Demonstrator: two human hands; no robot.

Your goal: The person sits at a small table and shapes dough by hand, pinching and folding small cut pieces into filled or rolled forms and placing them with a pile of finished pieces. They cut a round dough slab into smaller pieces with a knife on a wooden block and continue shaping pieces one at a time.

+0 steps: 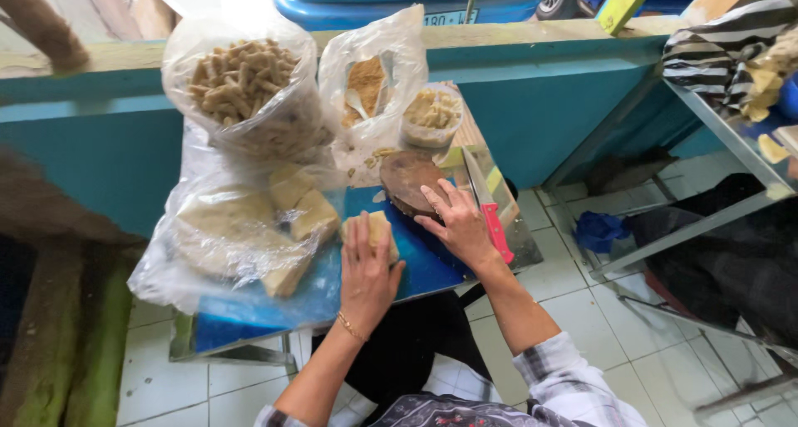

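Note:
My left hand point(366, 269) lies flat over a pale yellow block point(381, 227) on the blue table top point(424, 265); a thin bracelet circles that wrist. My right hand point(457, 223) rests with spread fingers on the near edge of a round dark wooden chopping board point(406, 180). A knife with a red handle point(486, 204) lies just right of that hand, blade pointing away from me. More pale blocks point(303, 202) sit in an open clear plastic bag to the left.
At the back stand a clear bag of beige stick-shaped pieces point(241, 82), a bag with brown crumbs and a spoon point(366, 82), and a small tub point(432, 115). A teal wall point(549, 103) runs behind. A metal-framed stand point(731, 144) is at the right; white floor tiles lie below.

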